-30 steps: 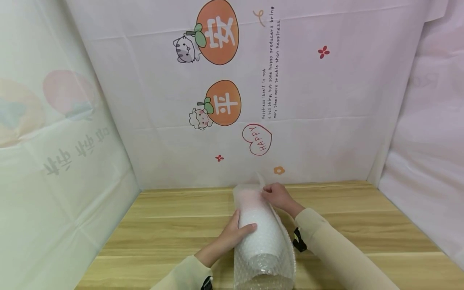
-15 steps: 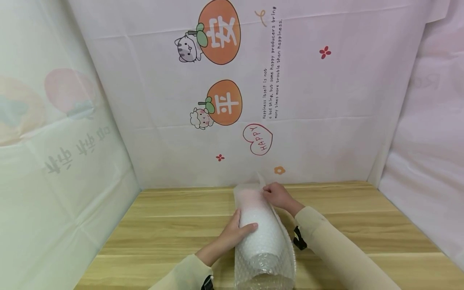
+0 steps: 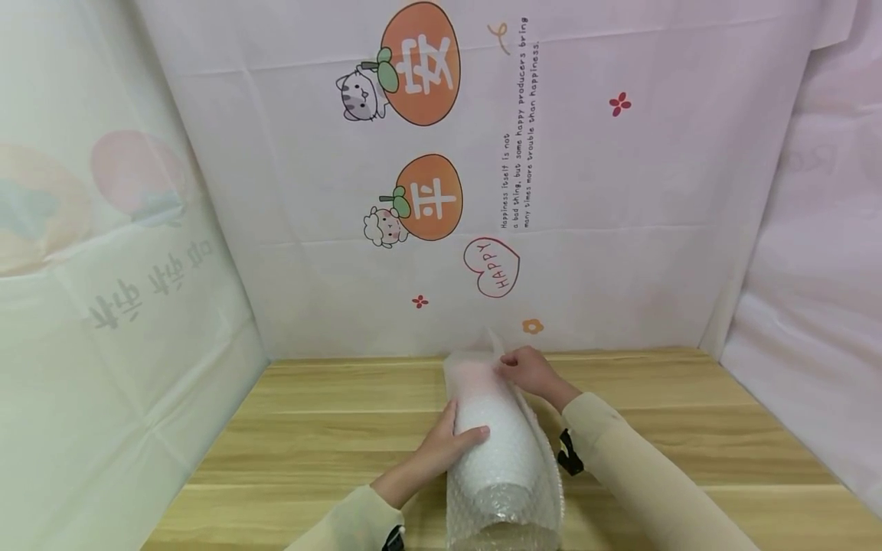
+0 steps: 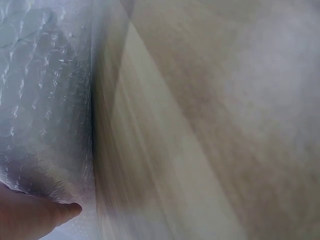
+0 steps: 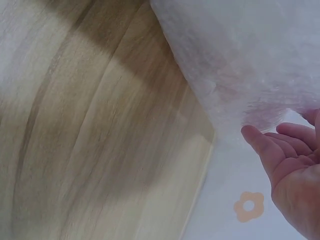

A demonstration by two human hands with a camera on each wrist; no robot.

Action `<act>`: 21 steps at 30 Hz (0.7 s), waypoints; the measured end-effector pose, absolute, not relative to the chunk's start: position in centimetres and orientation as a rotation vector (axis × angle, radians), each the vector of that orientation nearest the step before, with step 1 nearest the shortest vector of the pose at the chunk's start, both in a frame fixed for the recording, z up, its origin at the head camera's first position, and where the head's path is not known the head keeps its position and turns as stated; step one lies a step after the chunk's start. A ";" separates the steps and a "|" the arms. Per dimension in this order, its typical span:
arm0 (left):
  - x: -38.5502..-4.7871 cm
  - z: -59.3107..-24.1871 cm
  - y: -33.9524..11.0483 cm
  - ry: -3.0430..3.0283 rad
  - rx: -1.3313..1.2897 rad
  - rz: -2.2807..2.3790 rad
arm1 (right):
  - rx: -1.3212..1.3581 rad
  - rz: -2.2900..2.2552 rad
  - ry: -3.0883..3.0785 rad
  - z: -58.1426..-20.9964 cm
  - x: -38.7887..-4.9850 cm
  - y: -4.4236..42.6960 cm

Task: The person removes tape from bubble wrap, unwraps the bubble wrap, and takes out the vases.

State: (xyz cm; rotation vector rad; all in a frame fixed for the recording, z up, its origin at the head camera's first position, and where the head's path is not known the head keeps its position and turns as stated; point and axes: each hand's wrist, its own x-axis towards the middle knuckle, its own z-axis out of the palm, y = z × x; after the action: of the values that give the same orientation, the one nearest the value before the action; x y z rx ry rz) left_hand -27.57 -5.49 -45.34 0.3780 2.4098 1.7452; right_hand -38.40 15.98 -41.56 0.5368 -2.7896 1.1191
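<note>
Bundle: one bubble-wrapped bundle lies lengthwise on the wood-grain desk, its narrower end towards the printed sheet behind. A pale form, broad at the near end and pinkish at the far end, shows through the film; its identity cannot be told.

My left grip is spread, thumb laid across the top of the bundle, fingers along its left side. My right grip pinches a loose flap of the wrap at the far right corner; the flap's tip stands up past my fingers.

An orange flower is printed on the sheet just beyond. Pale sleeves cover both forearms.
</note>
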 end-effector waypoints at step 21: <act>-27.5 -45.4 -5.6 2.407 0.382 1.741 | 0.570 1.075 -2.730 -41.8 -38.5 16.0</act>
State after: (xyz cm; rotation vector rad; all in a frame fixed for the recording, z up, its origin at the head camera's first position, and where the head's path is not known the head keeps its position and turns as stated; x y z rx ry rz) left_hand -27.51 -5.63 -45.41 0.3816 2.4067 1.7406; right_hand -38.47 15.99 -41.84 0.5699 -2.7299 1.0753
